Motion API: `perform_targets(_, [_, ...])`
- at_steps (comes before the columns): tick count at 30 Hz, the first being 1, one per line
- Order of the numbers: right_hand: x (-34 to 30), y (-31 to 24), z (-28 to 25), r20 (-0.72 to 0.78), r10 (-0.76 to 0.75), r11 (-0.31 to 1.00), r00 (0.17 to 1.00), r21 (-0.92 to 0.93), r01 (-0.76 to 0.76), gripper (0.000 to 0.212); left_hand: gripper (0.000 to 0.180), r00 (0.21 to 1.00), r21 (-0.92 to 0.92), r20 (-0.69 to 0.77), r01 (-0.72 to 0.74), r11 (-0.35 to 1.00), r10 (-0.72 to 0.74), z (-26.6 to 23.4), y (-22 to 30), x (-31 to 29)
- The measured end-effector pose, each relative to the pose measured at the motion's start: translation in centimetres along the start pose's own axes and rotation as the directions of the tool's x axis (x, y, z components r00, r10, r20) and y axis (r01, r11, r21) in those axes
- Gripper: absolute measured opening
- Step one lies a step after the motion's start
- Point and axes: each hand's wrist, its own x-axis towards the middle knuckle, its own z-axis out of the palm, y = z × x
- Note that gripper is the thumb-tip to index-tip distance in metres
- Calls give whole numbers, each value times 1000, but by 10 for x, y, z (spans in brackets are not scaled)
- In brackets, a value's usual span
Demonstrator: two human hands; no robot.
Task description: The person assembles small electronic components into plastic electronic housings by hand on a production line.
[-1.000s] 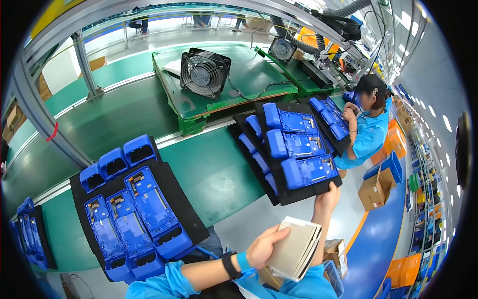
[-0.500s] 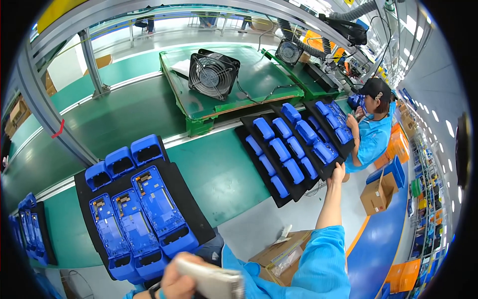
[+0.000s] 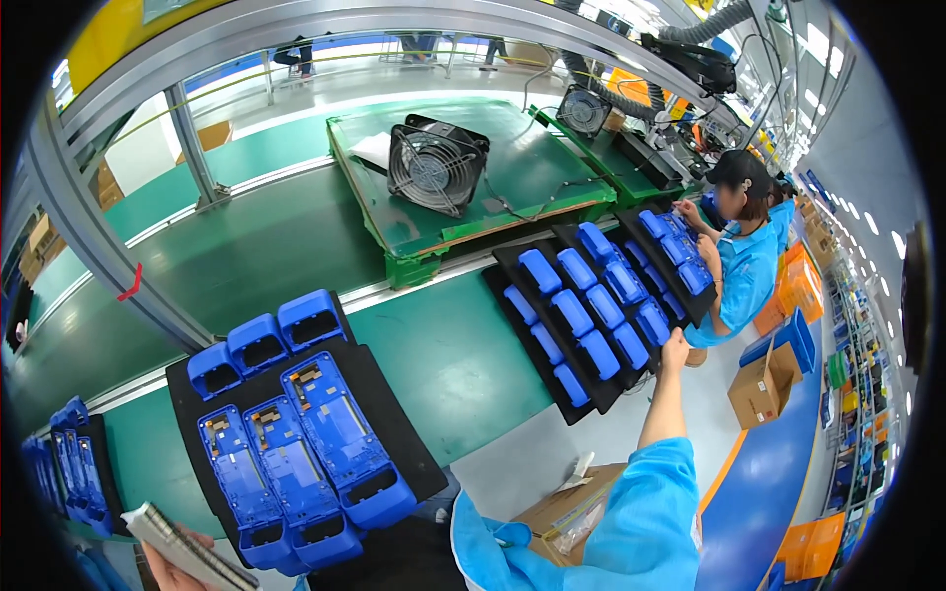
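Note:
My left hand, at the lower left, is closed around a pale flat stack with a ridged edge; its exact kind I cannot make out. My right arm reaches forward, and my right hand grips the near corner of a black tray carrying blue plastic housings. Overlapping black trays with more blue housings lie beside it. Left of centre, another black tray bears three opened blue housings with electronics inside and several hollow blue covers.
A green bench runs beneath the trays. Behind it, a fan sits on a raised green platform. A co-worker in blue handles housings at the right. Cardboard boxes stand on the floor. A metal post rises at left.
My left hand has swung left with the pale stack, from in front of me to the lower left edge. My right hand stays at the tray corner. The whole view has shifted slightly.

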Motion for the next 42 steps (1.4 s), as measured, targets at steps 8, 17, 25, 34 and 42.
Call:
perform_targets(8, [-111, -118, -72, -338, -239, 750, 911, 531, 393, 23, 45, 958, 173, -280, 109, 979, -57, 34, -14, 26])
perform_targets(17, [-399, -317, -99, 208, -967, 248, 145, 893, 376, 14, 33, 909, 174, 255, 293, 940, -330, 80, -43, 102])
perform_targets(25, [-509, -388, -85, 257, -917, 183, -305, 950, 252, 17, 35, 936, 298, 248, 170, 939, -249, 77, -33, 98])
perform_targets(34, [-529, -400, -74, 133, -911, 8, -391, 952, 305, 21, 37, 956, 409, 259, 21, 912, -138, 62, -28, 102])
perform_targets(42, [-539, -402, -67, 59, -903, -71, -426, 957, 283, 23, 36, 950, 466, 259, 35, 884, -174, 52, -21, 101])
